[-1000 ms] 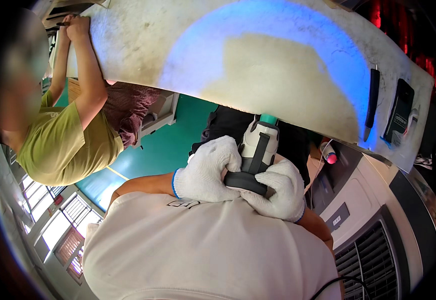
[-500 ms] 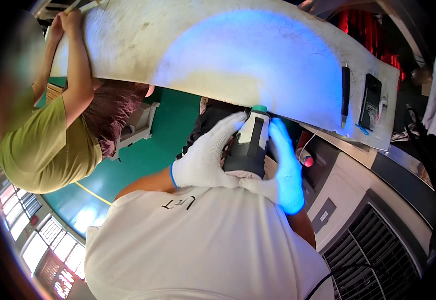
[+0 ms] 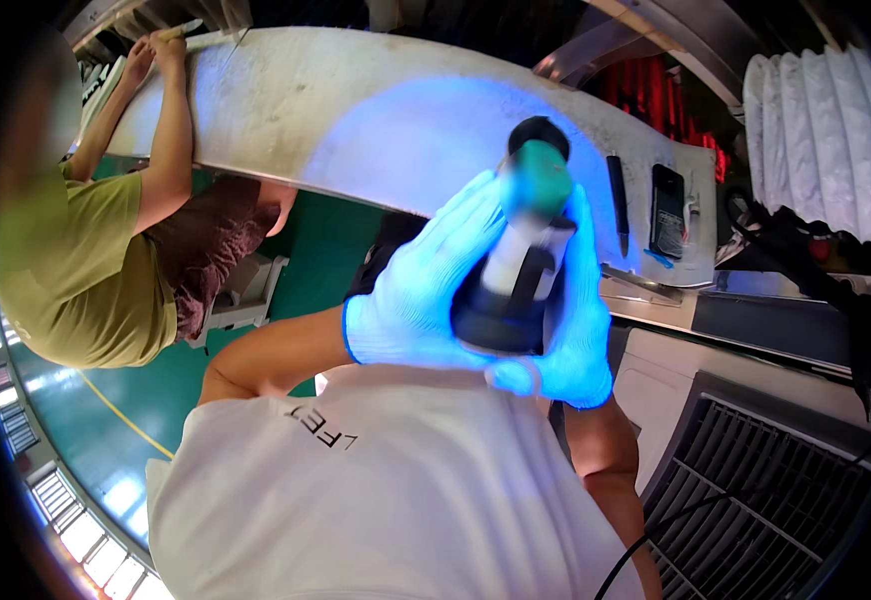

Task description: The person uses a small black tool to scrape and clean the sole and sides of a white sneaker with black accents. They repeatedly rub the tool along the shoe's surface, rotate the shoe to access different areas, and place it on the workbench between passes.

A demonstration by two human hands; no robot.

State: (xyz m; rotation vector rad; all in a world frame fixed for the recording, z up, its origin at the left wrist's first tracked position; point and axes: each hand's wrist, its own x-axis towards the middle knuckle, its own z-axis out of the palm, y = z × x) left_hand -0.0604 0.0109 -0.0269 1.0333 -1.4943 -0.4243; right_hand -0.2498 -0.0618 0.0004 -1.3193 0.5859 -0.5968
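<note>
A shoe upper (image 3: 501,315) in black and white is held in front of my chest, level with the near edge of the worktable. From its opening sticks a rounded green end (image 3: 541,185), which looks like the top of a shoe last; it is blurred by motion. My left hand (image 3: 406,300), in a white knit glove, is pressed along the left side of the upper. My right hand (image 3: 581,320), gloved likewise, grips the right side. Blue light falls on both gloves. The underside and the toe of the upper are mostly hidden.
On the pale worktable (image 3: 286,100) lie a black pen-like tool (image 3: 618,205) and a dark phone (image 3: 668,205). A person (image 3: 106,240) in a green shirt works at the left. A white ribbed fabric (image 3: 826,150) hangs at the right, above a dark grille (image 3: 746,490).
Both hands have raised the shoe upper and tilted it, so the green end now shows larger and rounder. The blue light now covers both gloves. My view has shifted.
</note>
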